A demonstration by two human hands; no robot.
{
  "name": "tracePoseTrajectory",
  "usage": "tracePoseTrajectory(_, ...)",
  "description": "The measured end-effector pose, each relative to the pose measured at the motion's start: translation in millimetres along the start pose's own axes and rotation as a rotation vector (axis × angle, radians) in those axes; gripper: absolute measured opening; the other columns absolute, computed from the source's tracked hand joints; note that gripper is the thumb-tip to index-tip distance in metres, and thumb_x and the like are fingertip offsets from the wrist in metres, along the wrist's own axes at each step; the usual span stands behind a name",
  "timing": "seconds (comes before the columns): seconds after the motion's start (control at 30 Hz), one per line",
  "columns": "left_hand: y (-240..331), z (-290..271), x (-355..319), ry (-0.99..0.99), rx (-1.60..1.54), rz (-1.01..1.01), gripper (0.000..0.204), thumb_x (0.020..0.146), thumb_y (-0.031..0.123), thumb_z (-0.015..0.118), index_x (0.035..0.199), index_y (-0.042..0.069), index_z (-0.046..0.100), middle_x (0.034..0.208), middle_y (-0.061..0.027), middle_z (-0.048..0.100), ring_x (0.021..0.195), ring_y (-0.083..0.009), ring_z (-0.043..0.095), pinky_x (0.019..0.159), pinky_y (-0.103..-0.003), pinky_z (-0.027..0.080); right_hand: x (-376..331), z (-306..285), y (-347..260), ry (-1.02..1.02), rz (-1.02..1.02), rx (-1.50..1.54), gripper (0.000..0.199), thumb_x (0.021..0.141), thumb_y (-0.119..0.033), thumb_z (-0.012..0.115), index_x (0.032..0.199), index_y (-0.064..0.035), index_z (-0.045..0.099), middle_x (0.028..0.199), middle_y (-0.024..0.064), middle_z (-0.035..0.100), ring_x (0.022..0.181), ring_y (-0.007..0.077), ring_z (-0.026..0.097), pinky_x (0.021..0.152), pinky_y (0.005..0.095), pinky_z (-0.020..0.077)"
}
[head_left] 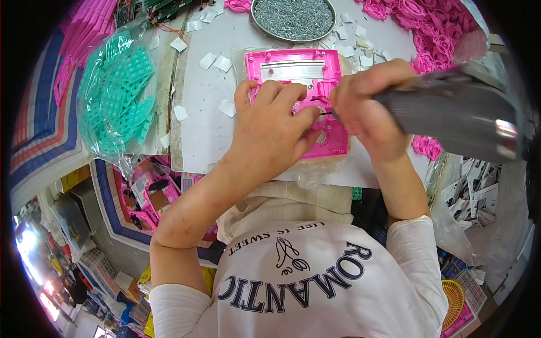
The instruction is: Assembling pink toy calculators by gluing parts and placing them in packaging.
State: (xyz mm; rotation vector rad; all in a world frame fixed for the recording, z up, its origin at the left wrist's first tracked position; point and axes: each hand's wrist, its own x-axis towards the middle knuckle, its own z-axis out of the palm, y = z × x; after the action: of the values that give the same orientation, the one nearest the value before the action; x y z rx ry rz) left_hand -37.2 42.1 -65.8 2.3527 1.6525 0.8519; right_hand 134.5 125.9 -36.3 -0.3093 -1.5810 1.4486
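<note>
A pink plastic casing (336, 143) lies on the worktable in front of me, with a silvery metal strip (293, 70) in its upper part. Bent over its left side, my left hand (273, 118) presses it down with the fingers somewhat apart. My right hand (372, 107) is wrapped round a grey electric screwdriver (451, 110), held sideways with its body out to the right. Its thin dark bit (326, 113) reaches the middle of the casing, beside my left index finger and thumb. Whether a screw sits at the bit's tip is too small to tell.
A round metal dish of screws (293, 21) stands beyond the casing. White square pieces (207, 61) are scattered about the table (203, 143). To the left lies a clear bag of turquoise keypads (118, 90); pink parts (431, 31) pile up at the far right, white parts (473, 191) below them.
</note>
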Motion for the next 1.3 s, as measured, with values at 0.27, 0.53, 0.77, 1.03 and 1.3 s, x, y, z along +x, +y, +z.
tracePoseTrajectory(0.27, 0, 1, -1, -0.024, 0.081, 0.008, 0.023, 0.076, 0.034, 0.077, 0.093, 0.019, 0.076, 0.107, -0.002, 0.062, 0.103, -0.0222, 0.056, 0.102, -0.055, 0.033, 1, -5, 13, -0.21, 0.11, -0.127, 0.03, 0.089, -0.019, 0.076, 0.1, -0.0047, 0.051, 0.064, 0.0029, 0.053, 0.054, 0.0124, 0.048, 0.052, 0.0314, 0.0407)
tracePoseTrajectory(0.53, -65, -28, 23, 0.11, -0.431, -0.102, 0.025, 0.08, 0.031, 0.076, 0.093, 0.009, 0.074, 0.108, -0.0096, 0.065, 0.1, -0.0269, 0.062, 0.089, -0.044, 0.048, 32, -26, -36, -0.044, -0.06, 0.151, 0.048, 0.092, -0.026, 0.066, 0.13, -0.0039, 0.046, 0.061, -0.0043, 0.046, 0.051, 0.0092, 0.038, 0.053, 0.0292, 0.0327)
tracePoseTrajectory(0.77, -205, -95, 117, 0.29, 0.502, -0.62, 0.042, 0.081, 0.037, 0.076, 0.11, 0.006, 0.073, 0.115, -0.0186, 0.067, 0.106, -0.0376, 0.066, 0.09, -0.048, 0.054, 39, -45, -55, -0.036, -0.046, 0.09, 0.044, 0.093, -0.024, 0.064, 0.129, -0.0035, 0.047, 0.062, -0.0046, 0.044, 0.054, 0.0079, 0.039, 0.055, 0.0277, 0.0326)
tracePoseTrajectory(1.03, -268, -107, 131, 0.114, 0.379, -0.895, 0.086, 0.064, 0.066, 0.083, 0.113, -0.003, 0.068, 0.108, -0.0215, 0.073, 0.105, -0.0361, 0.069, 0.091, -0.043, 0.054, 28, -57, -47, 0.051, -0.014, 0.084, 0.042, 0.092, -0.022, 0.065, 0.125, -0.0003, 0.049, 0.063, -0.0021, 0.045, 0.052, 0.0076, 0.039, 0.051, 0.0263, 0.0305)
tracePoseTrajectory(1.3, -228, -161, 145, 0.305, 0.585, -0.822, 0.032, 0.084, 0.028, 0.065, 0.101, 0.004, 0.078, 0.103, -0.0199, 0.074, 0.098, -0.0398, 0.071, 0.086, -0.048, 0.056, 28, -71, -60, 0.063, 0.0, 0.055, 0.04, 0.093, -0.019, 0.064, 0.125, 0.0006, 0.05, 0.07, 0.0018, 0.051, 0.058, 0.0097, 0.047, 0.053, 0.0268, 0.0378)
